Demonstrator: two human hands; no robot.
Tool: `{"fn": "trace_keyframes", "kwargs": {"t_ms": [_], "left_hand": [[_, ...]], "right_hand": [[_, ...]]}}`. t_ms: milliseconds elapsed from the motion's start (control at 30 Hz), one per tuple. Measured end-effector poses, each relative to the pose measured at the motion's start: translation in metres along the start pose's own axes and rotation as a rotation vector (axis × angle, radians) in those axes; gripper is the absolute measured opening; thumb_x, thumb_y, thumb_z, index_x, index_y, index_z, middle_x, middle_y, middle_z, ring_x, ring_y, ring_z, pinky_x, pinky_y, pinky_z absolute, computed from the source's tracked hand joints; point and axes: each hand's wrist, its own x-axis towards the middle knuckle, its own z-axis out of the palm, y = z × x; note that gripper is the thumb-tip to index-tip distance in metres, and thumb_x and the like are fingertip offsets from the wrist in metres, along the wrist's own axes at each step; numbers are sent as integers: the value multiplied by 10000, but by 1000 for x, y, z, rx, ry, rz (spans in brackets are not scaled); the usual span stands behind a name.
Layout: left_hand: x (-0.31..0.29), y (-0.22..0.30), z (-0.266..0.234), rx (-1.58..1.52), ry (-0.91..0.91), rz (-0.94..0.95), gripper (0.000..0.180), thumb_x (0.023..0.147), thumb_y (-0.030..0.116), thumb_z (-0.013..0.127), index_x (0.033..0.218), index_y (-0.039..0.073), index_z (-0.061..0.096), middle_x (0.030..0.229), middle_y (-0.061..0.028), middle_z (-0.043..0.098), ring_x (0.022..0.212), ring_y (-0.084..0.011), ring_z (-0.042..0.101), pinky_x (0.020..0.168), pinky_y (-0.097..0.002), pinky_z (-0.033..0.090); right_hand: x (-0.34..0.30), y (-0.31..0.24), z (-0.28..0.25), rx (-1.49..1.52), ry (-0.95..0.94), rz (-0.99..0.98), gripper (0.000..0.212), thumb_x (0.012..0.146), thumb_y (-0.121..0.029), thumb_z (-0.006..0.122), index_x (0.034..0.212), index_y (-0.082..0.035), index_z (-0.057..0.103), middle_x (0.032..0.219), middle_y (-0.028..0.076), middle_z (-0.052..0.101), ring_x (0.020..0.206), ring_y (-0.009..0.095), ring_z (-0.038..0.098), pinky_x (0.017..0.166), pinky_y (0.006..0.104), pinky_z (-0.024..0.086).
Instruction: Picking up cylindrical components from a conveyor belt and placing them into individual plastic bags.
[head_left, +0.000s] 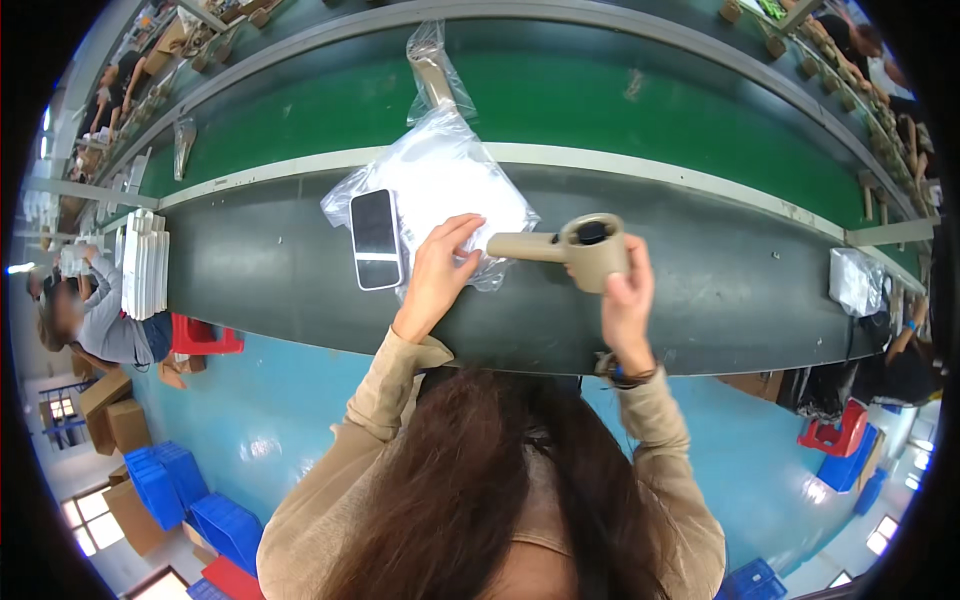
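In my right hand [630, 305] is a beige hair dryer [597, 262], gripped by its round barrel. The dark inside of the barrel faces up and the handle points left. My left hand [440, 270] lies at the right part of a stack of clear plastic bags [440, 165], its thumb and fingers apart, near the handle's tip. A smartphone [375, 238] with a dark screen and light edge lies left of this hand, on the edge of the bags. Beyond the stack, a similar beige dryer [430, 75] lies in a clear bag on the green belt.
A pale rail [640, 168] separates the dark worktop [260, 260] from the green conveyor belt [560, 90]. White boxes [147, 262] stand at the left end, wrapped items [856, 282] at the right. Other people sit at both sides. Red stools and blue crates stand on the floor.
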Motion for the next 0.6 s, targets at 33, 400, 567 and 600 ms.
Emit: {"fn": "trace_keyframes", "kwargs": {"t_ms": [33,400,567,600], "left_hand": [[-1,0,-2,-52,-21,10,417,782,-56,620,1190,34,625,1233,-90,607,935,-213,628,725,-275,532],[-6,-5,-32,-417,6,-78,485,798,-83,590,1261,64,602,1285,-56,545,954,-123,565,741,-219,528],[-8,-9,-28,-460,-8,-107,484,800,-78,597,1261,70,604,1291,-45,541,962,-119,561,749,-214,527],[-8,-8,-27,-461,-8,-108,484,800,-78,597,1261,70,604,1291,-45,541,962,-119,561,749,-214,527]], "right_hand": [[-7,14,12,18,10,-8,530,825,-232,666,1249,11,459,1166,78,539,1096,155,508,967,303,400],[15,50,7,1109,184,316,417,956,-327,469,1208,4,493,1095,125,577,882,232,563,775,307,512],[19,35,14,1206,199,367,432,968,-354,442,1209,1,489,1076,117,578,856,232,555,775,299,511],[16,33,19,963,225,243,426,974,-341,426,1212,7,486,1096,129,575,881,236,562,792,314,514]]}}
